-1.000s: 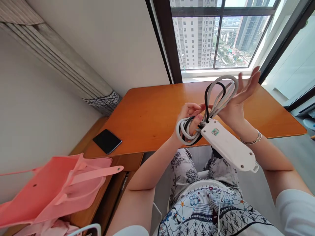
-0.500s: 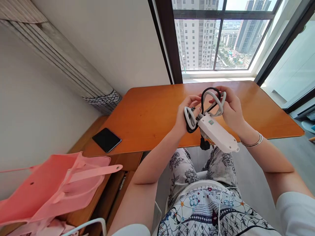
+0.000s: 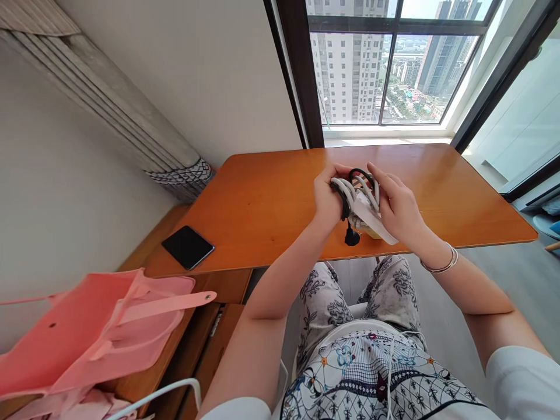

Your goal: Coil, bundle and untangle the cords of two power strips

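Observation:
A white power strip [image 3: 374,219] is held above the table's front edge, tilted down toward the right. Its looped grey-white and black cables [image 3: 347,191] are bunched at the upper end. My left hand [image 3: 328,195] is closed around the left side of the bundle, its fingertips hidden behind it. My right hand [image 3: 401,211] presses in from the right, fingers together against the cable loops and the strip's side. Below the bundle dangles a black plug [image 3: 352,236]. Part of a yellowish thing shows under the strip, too covered to name.
The orange-brown wooden table [image 3: 271,204] stands before a window [image 3: 394,76]. A black tablet or phone [image 3: 188,247] lies at its left front corner. To the lower left is an unfolded pink bag [image 3: 100,332], near a white cable [image 3: 157,398]. A gathered curtain [image 3: 131,111] hangs at left.
My hands have drawn together and the cable loops are squeezed into a tighter bundle. The power strip has turned more edge-on and moved slightly up and left, the plug with it.

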`<state>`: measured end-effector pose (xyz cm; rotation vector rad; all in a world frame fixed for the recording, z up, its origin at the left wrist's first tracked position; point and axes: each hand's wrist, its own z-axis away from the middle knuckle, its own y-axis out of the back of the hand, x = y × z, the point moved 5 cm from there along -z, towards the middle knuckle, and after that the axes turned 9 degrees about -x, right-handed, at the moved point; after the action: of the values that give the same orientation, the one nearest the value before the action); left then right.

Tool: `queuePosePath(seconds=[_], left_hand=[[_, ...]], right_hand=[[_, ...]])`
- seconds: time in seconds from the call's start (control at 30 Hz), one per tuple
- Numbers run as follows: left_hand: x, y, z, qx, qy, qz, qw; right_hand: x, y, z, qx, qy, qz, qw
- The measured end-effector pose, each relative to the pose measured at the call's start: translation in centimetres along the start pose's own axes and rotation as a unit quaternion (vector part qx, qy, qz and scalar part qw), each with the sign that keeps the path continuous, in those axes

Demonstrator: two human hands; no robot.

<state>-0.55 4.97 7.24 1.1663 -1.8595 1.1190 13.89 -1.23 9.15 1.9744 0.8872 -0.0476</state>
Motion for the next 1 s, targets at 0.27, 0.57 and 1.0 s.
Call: queuePosePath(seconds=[0.27,0.57,1.0], left_hand=[[0.2,-1.1,-0.3,0.041,-0.102,-0.098,0.989],[0.7,-0.4,0.2,0.016,-0.167,-0.184,0.968],[0.1,0.9,-0.3,-0.05,-0.147,-0.291,0.944]], right_hand=[[-1.7,-0.6,0.8,0.039,0.004,-0.01,0.999],[-1.5,-1.3,-0.5,0.004,0.035,0.109,0.993],[1.7,-3.2,-0.8,-0.044,0.006,0.054,0.998]])
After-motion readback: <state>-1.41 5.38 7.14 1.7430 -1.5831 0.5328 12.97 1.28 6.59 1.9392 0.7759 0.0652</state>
